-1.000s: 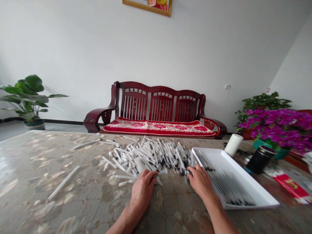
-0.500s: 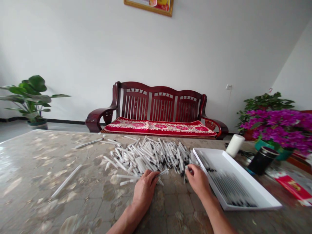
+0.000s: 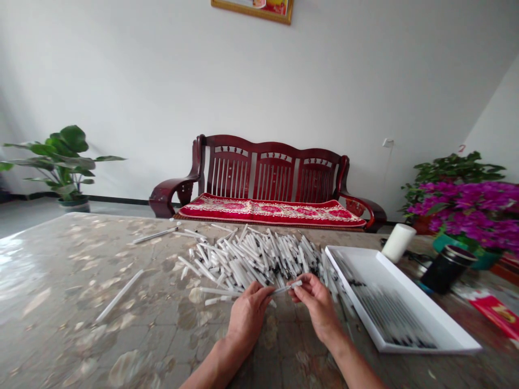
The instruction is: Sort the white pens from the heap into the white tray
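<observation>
My left hand [image 3: 250, 313] is closed around a slim translucent pen [image 3: 280, 290], which points to the right. At the pen's far end, my right hand [image 3: 315, 303] pinches a small whitish pen cap [image 3: 297, 283] between thumb and fingers. Both hands are close together over the near edge of a large heap of white translucent pen parts [image 3: 239, 256], some with dark ends. To the right, a white shallow box [image 3: 430, 323] holds a row of clear pens [image 3: 389, 308] with black tips.
A single white tube [image 3: 119, 296] and another thin pen [image 3: 155, 235] lie on the left of the patterned table [image 3: 162, 356]. Beyond the box stand a white cylinder [image 3: 398, 243], a black cup [image 3: 448, 269] and potted purple flowers [image 3: 466, 213]. A red packet [image 3: 497, 313] lies far right.
My right hand has moved left from beside the box to the pen in my left hand, bringing the small whitish cap to its end. The view has shifted slightly left.
</observation>
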{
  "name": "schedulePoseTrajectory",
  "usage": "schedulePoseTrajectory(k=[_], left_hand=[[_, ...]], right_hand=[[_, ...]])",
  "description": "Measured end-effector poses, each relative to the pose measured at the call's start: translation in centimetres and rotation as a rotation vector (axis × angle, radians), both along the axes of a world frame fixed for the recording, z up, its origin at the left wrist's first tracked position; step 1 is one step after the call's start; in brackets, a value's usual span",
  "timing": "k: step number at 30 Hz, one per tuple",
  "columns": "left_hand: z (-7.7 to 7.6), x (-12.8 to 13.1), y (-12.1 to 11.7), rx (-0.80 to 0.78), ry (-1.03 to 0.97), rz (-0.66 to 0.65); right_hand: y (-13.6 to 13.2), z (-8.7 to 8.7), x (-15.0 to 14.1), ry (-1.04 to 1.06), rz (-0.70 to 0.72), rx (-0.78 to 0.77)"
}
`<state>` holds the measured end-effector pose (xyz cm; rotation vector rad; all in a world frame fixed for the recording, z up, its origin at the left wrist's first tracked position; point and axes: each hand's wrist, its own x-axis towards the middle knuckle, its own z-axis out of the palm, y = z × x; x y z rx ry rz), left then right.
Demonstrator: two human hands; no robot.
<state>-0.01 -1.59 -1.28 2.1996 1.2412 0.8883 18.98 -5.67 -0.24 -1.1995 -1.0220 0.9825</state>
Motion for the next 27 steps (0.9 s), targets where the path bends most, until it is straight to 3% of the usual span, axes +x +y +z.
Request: schedulePoseTrajectory(k=[18, 27], left_hand=[[-0.14, -0.17, 0.17, -0.001, -0.030, -0.044], [0.45, -0.64, 0.01, 0.217, 0.150, -0.071]], right_hand=[[0.03, -0.51, -0.20, -0.162, 0.069, 0.043], [-0.37, 0.13, -0.80, -0.096, 0.023, -0.119]])
